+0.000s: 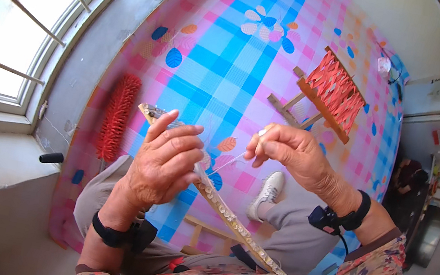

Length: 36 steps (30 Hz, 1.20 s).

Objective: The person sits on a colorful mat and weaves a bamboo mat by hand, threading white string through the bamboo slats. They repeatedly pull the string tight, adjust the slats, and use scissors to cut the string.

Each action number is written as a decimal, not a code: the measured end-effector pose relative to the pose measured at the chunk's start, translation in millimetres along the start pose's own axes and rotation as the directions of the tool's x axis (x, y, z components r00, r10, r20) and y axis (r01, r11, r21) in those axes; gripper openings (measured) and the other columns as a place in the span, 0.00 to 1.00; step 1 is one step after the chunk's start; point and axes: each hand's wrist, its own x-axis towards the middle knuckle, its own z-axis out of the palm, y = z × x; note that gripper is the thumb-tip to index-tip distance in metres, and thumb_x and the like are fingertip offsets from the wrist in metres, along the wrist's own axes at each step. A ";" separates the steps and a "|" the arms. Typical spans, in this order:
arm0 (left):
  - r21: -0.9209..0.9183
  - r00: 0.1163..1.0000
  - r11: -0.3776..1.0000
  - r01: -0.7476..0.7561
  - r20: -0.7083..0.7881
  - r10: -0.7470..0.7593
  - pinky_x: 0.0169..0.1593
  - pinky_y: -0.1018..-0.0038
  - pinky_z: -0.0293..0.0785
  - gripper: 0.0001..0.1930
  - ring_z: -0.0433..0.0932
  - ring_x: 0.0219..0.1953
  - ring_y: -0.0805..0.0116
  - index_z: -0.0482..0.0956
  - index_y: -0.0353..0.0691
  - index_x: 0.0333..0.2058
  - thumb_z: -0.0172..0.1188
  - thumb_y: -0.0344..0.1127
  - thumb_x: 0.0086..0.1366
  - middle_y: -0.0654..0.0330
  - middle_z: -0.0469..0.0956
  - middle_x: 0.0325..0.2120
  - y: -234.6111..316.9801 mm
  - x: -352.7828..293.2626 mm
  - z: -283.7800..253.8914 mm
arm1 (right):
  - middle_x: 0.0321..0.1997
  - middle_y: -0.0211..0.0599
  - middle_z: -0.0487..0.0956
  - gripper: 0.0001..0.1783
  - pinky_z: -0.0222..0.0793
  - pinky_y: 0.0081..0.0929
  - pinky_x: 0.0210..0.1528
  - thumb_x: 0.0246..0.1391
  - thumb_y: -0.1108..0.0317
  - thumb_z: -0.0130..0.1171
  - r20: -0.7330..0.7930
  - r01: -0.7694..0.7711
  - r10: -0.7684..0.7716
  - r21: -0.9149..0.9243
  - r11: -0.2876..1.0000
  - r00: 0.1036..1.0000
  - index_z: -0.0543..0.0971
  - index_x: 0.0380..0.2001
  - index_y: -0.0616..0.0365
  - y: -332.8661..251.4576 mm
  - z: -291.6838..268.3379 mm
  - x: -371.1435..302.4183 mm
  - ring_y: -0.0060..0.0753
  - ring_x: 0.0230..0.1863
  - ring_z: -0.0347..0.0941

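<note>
A long narrow wooden strip [229, 217], set with a row of small pale round pieces, slants from my lap up to the far left. My left hand [163, 164] is curled around its upper part, fingers slightly apart; the palm side is hidden. Something greyish lies by the strip's far end, partly behind the fingers. To the right, my right hand [291, 153] is raised off the strip in a pinch. A thin white thread [228, 163] runs taut from those fingertips down to the strip. A small white spot shows at the right fingers, too small to name.
A wooden stool [330, 95] with a red woven seat stands ahead right. At left, a red bristly brush [118, 118] is near the grey window ledge [91, 50]. A patterned plaid sheet [231, 74] covers the floor. Another person [408, 175] is far right.
</note>
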 end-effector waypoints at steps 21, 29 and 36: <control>0.019 0.976 0.977 0.210 -0.062 -0.209 0.62 0.58 0.50 0.26 0.74 0.32 0.74 0.77 0.55 0.24 0.38 0.60 0.72 0.73 0.75 0.25 19.9 -20.4 4.5 | 0.22 0.25 0.69 0.12 0.71 0.24 0.24 0.67 0.63 0.52 -0.242 0.210 -0.085 0.561 0.801 0.967 0.77 0.40 0.61 36.0 13.8 38.8 0.16 0.18 0.62; 0.049 0.965 0.964 0.261 -0.004 -0.261 0.62 0.59 0.50 0.25 0.73 0.31 0.74 0.76 0.56 0.23 0.39 0.60 0.72 0.74 0.74 0.25 27.2 -26.7 -4.0 | 0.21 0.23 0.68 0.11 0.69 0.20 0.26 0.66 0.65 0.54 -0.266 0.149 -0.045 0.387 0.910 0.963 0.77 0.39 0.63 43.1 17.6 48.9 0.16 0.19 0.62; 0.053 0.962 0.962 0.268 -0.076 -0.264 0.63 0.60 0.50 0.27 0.73 0.31 0.75 0.74 0.57 0.21 0.36 0.59 0.74 0.75 0.73 0.23 27.4 -36.5 -2.5 | 0.28 0.34 0.72 0.03 0.69 0.30 0.33 0.56 0.71 0.59 -0.014 0.308 -0.359 -0.483 0.820 0.933 0.78 0.33 0.58 55.1 31.5 36.7 0.33 0.32 0.72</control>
